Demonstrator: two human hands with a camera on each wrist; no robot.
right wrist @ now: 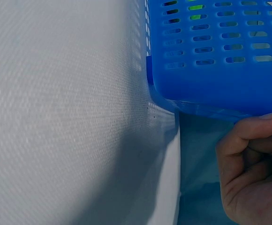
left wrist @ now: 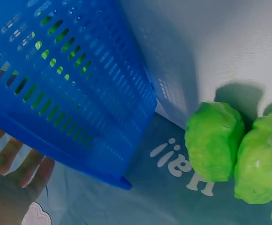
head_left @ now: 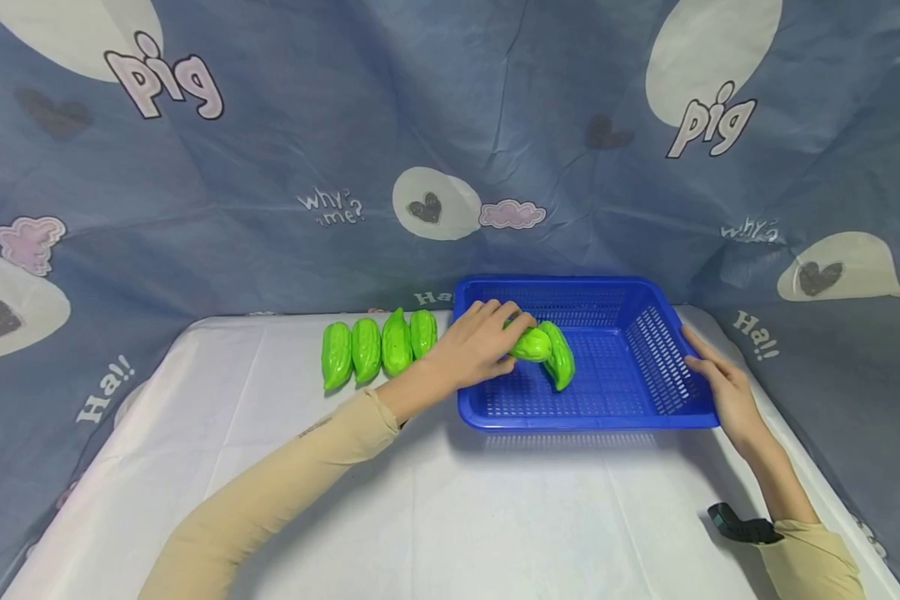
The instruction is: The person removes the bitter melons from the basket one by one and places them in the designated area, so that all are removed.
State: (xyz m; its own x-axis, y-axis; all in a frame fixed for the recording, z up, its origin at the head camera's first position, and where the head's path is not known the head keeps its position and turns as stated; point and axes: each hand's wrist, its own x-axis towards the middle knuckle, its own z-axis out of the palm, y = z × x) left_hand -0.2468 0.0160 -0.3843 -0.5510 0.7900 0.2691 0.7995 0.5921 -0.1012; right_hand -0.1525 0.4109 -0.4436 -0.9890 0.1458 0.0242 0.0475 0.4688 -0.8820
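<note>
From my distant place, I see that the left hand (head_left: 483, 343) reaches over the left rim of the blue basket (head_left: 587, 421) and grips one green vegetable (head_left: 532, 344) between its thumb and fingers. This vegetable lies under the fingertips, to the right side of the palm, inside the outline of the basket; I cannot tell if it touches the basket's bottom. Just to the right of it, a second green vegetable (head_left: 561, 358) lies in the basket, partly covered by the held one, and I cannot say whether the two are touching. On the other side of the left hand, outside the basket, a row of four green vegetables (head_left: 396, 345) lies side by side on the white-covered table (head_left: 525, 508), and the rightmost one is near the left wrist, which passes in front of its lower end. The left wrist view shows me the fingers beyond the basket's rim, and green colour through the slots. The right hand (head_left: 727, 396) holds the right rim of the basket with curled fingers, well apart from all the vegetables. A blue printed cloth (head_left: 270, 167) hangs behind the table.
</note>
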